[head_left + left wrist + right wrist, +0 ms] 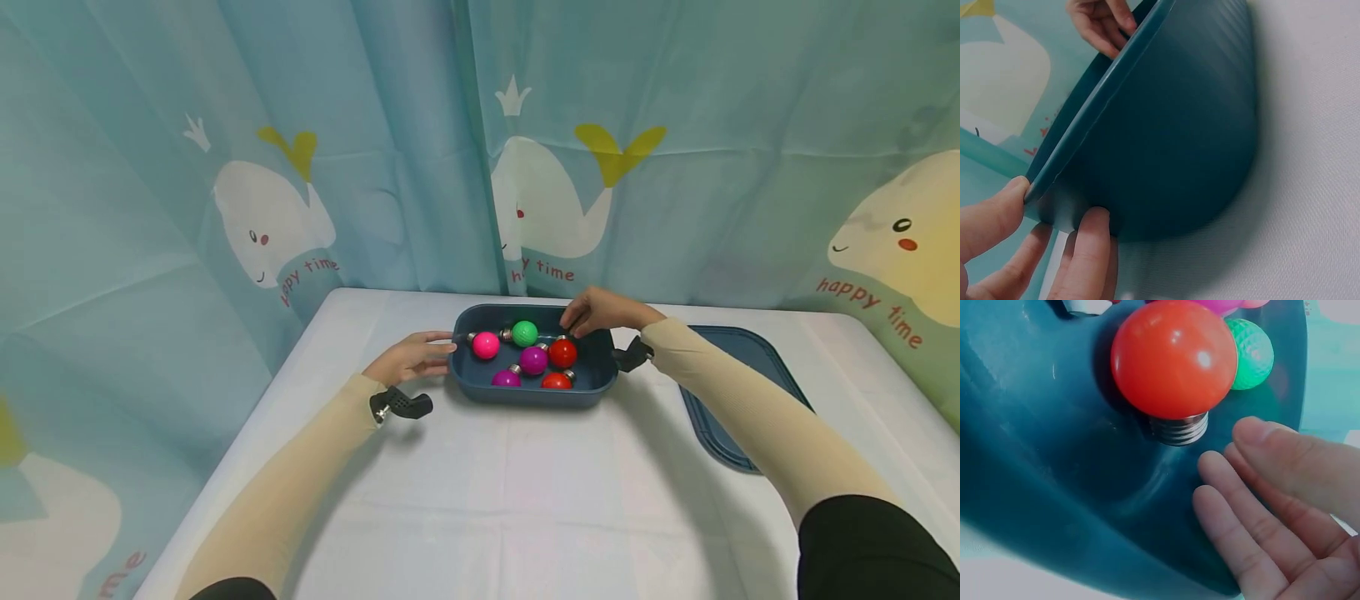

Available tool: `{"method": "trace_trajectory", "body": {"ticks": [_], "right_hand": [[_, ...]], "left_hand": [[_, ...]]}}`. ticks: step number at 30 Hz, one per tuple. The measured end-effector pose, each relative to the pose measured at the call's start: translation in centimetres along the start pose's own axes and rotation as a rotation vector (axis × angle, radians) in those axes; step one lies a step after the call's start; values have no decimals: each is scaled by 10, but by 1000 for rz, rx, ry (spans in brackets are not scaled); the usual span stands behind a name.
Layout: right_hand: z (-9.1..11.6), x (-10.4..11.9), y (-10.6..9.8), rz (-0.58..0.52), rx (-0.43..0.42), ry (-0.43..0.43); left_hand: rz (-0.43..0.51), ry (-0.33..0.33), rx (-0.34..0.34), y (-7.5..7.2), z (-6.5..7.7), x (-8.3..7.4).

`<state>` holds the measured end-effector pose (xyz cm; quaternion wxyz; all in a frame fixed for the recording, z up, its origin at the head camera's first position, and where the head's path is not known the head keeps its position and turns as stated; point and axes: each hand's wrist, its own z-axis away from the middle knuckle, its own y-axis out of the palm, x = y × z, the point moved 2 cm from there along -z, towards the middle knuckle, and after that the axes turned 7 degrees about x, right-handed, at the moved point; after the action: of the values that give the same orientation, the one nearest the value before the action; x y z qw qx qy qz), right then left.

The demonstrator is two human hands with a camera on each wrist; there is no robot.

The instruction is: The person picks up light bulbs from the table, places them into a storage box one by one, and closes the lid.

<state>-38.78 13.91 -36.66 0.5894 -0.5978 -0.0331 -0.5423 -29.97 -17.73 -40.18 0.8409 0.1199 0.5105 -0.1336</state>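
A dark blue rectangular tub (525,398) stands at the back of the white table with several coloured light bulbs lying inside. My left hand (414,357) is at the tub's left end. In the left wrist view its thumb (1007,203) touches the rim while the other fingers rest against the outer wall. Over the tub's right end hovers my right hand (596,310), fingers loosely bent and holding nothing. Its fingertips are just apart from the metal screw base of a red bulb (1175,359). Beside that bulb lies a green textured bulb (1252,355).
Also in the tub are a pink bulb (486,345), a purple bulb (533,360), another purple bulb (506,378) and a second red bulb (557,381). A dark blue flat tray or lid (738,337) lies right, partly behind my right forearm. A whale-print curtain (420,167) hangs behind the table.
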Motion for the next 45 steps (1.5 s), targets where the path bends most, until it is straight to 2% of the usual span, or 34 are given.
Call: {"method": "trace_trajectory", "body": {"ticks": [10, 16, 19, 25, 29, 32, 35, 37, 40, 45], "right_hand": [[19, -2, -2, -57, -30, -36], [40, 0, 0, -56, -82, -127], [51, 3, 4, -57, -121, -126], [75, 9, 14, -69, -226, -116], [92, 13, 21, -29, -328, -102], [105, 18, 27, 27, -420, -76], [120, 23, 32, 101, -505, -41], [129, 25, 35, 148, -554, -15], [144, 27, 37, 203, -619, 26], [170, 26, 36, 229, -693, 83]], "left_hand": [[-40, 25, 13, 2, -4, 0], [-131, 50, -17, 1, -4, -2], [-147, 86, -37, 0, -3, -6], [-161, 211, -51, 0, 6, -16], [-197, 271, -111, 5, 11, -20], [-271, 330, -189, 14, 15, -24], [-395, 415, -275, 27, 20, -28], [-488, 487, -308, 40, 23, -31], [-579, 582, -325, 61, 27, -35], [-614, 662, -302, 104, 30, -41]]}}
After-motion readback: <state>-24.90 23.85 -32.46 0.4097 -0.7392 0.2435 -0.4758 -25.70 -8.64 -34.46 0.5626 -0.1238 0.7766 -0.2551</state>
